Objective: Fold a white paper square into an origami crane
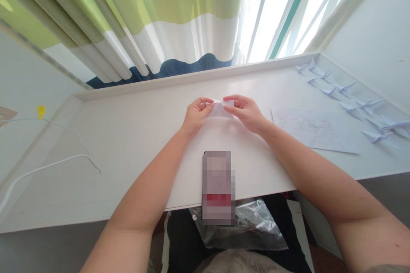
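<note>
A small folded piece of white paper (220, 111) is held up a little above the white desk (144, 128). My left hand (197, 114) pinches its left side between thumb and fingers. On the other side, my right hand (244, 112) grips the right edge the same way. Creases slope down from the paper's top middle, though finer folds are too small to tell. Below my hands lies a phone (218, 187) with a blurred screen, its near end reaching past the desk's front edge.
Several folded paper cranes (361, 106) stand along the desk's right side. A printed sheet (312, 130) lies between them and my right arm. White cable (64, 158) curves over the left end. Clear plastic bag (246, 224) rests on my lap. Behind the desk hangs a curtain (179, 30).
</note>
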The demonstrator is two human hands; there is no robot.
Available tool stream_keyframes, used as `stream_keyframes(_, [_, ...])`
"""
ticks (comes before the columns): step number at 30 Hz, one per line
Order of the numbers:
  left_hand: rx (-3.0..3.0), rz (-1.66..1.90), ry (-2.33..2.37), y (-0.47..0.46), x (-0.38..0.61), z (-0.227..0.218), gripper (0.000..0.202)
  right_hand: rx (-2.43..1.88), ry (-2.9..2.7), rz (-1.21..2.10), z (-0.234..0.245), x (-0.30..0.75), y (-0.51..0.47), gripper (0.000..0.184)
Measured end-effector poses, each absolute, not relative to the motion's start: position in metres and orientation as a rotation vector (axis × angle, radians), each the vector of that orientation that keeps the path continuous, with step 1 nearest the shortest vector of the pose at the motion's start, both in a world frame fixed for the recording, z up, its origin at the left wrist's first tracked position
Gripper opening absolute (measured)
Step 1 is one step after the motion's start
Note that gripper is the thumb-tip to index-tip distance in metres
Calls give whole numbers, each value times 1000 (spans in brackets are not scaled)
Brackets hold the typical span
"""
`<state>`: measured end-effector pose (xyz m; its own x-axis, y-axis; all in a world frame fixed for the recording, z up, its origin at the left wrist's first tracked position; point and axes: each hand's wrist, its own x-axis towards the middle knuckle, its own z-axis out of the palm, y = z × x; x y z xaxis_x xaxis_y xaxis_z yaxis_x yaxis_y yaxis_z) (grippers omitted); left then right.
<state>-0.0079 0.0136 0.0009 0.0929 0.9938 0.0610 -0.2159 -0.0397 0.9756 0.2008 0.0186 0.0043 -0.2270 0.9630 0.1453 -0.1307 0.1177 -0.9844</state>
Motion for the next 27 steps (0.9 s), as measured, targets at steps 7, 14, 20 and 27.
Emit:
stream_keyframes(7, [1029,1191,836,12,-7,7,54,-846,-1229,1465,7,200,18,61])
stream_keyframes(14, [1007,1185,807,7,-1,10,41,-796,-1199,1537,10,198,16,60])
stream_keyframes(20, [1011,1173,827,5,2,6,41,-831,-1231,1493,7,197,15,60])
stream_keyframes(27, [990,1373,762,13,0,4,44,-821,-1237,1387,8,198,16,55])
